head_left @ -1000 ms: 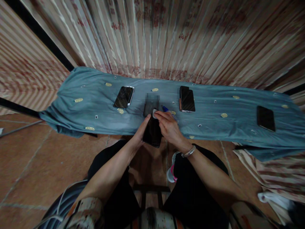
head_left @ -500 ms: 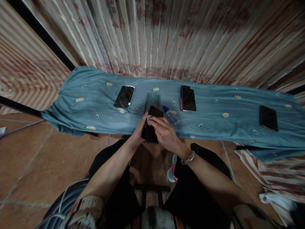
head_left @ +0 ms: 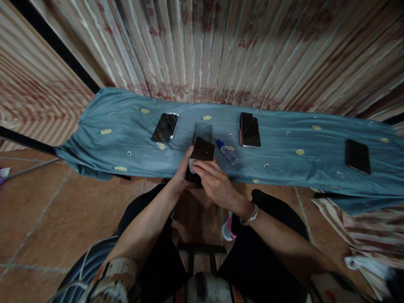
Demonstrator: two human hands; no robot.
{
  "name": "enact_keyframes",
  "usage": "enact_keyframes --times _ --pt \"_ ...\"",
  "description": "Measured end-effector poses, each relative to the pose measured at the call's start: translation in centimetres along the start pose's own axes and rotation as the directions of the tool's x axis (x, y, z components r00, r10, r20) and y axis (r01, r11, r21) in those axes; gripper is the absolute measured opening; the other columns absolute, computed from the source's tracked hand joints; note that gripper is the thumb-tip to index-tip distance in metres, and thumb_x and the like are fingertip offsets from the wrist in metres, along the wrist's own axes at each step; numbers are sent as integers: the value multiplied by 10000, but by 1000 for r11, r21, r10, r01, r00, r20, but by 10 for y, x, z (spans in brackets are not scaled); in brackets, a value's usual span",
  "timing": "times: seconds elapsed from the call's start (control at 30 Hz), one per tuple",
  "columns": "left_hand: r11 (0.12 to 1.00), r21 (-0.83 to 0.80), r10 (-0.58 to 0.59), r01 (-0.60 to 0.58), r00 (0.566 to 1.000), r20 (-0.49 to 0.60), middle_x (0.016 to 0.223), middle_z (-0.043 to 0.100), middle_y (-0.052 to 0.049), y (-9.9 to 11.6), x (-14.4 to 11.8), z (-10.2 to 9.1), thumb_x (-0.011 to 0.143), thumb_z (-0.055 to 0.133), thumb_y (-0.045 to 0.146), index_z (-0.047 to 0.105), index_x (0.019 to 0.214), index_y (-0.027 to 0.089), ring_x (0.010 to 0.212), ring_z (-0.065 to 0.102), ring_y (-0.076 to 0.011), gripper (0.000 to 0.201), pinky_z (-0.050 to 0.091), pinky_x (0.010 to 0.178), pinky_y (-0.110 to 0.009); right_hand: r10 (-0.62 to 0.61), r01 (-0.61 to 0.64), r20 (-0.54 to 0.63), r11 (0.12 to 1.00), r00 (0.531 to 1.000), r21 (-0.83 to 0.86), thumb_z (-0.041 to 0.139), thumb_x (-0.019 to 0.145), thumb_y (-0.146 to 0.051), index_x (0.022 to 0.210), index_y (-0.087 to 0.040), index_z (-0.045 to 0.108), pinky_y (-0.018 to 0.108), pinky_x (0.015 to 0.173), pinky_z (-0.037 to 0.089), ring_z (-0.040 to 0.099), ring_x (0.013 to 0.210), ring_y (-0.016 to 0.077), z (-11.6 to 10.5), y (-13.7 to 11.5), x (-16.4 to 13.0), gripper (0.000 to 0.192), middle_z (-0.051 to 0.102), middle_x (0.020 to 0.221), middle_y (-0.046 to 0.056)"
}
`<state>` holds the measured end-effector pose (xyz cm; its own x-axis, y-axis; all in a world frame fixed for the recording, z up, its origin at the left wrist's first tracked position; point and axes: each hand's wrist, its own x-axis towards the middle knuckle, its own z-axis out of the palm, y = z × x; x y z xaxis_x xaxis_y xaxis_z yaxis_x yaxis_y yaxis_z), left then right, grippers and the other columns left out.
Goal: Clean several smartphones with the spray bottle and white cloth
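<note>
My left hand (head_left: pixel 182 171) grips a black smartphone (head_left: pixel 203 149) by its left edge, above the near side of the cloth. In my right hand (head_left: pixel 217 181), the fingertips pinch a small light-grey pad (head_left: pixel 192 165) against the phone's glossy face. My fingers cover part of the pad, so its exact kind is unclear. Just beyond the held phone lies a dark, see-through flat piece (head_left: pixel 203 131), partly blurred. To the right of my hands a small clear bottle with a blue cap (head_left: pixel 227 152) lies on its side.
A teal patterned cloth (head_left: pixel 126 126) covers the long bench. Stacked phones lie at the left (head_left: pixel 165 128) and right of centre (head_left: pixel 250 130), and a black phone (head_left: pixel 357 156) lies far right. A pleated curtain (head_left: pixel 202 54) hangs behind. A coiled hose (head_left: pixel 78 269) is on the floor, lower left.
My right hand has slid the grey pad down and slightly left across the phone. The phone is tilted a little differently. The things on the cloth stay put.
</note>
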<state>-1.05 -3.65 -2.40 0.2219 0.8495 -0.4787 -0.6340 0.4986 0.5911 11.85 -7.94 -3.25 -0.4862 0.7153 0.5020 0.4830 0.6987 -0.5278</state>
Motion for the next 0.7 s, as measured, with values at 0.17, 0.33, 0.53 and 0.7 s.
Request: enact_keyframes --times 0.17,0.33,0.53,0.7 --pt "992 26 -126 125 992 19 872 751 -111 3 -6 -3 980 404 545 725 1081 61 1017 707 -205 590 545 984 -274 -26 26 5 999 1000 24 378 972 -91 1375 -221 563 485 1073 496 554 1233 244 -1 -7 -2 462 636 1313 110" --pt "991 16 -130 130 991 10 864 762 -119 1 0 -9 960 444 548 733 1106 108 1024 713 -267 547 582 927 -367 -86 86 9 996 996 14 376 970 -71 1346 -182 569 476 1057 509 558 1218 244 -2 -15 -2 437 640 1294 128" --pt "994 -21 -104 105 993 46 907 767 -89 -2 0 -13 950 469 537 718 1191 214 1036 721 -244 474 598 876 -338 -124 124 33 992 992 28 389 968 -57 1366 -201 541 472 1045 525 553 1235 241 -1 -18 -4 450 637 1287 120" --pt "996 19 -91 90 995 40 874 771 -100 -3 3 -12 947 463 551 743 1141 189 1037 717 -249 497 591 890 -333 -156 157 49 988 987 -13 395 961 -51 1381 -170 533 463 1066 517 550 1243 252 -2 -18 -4 458 633 1290 137"
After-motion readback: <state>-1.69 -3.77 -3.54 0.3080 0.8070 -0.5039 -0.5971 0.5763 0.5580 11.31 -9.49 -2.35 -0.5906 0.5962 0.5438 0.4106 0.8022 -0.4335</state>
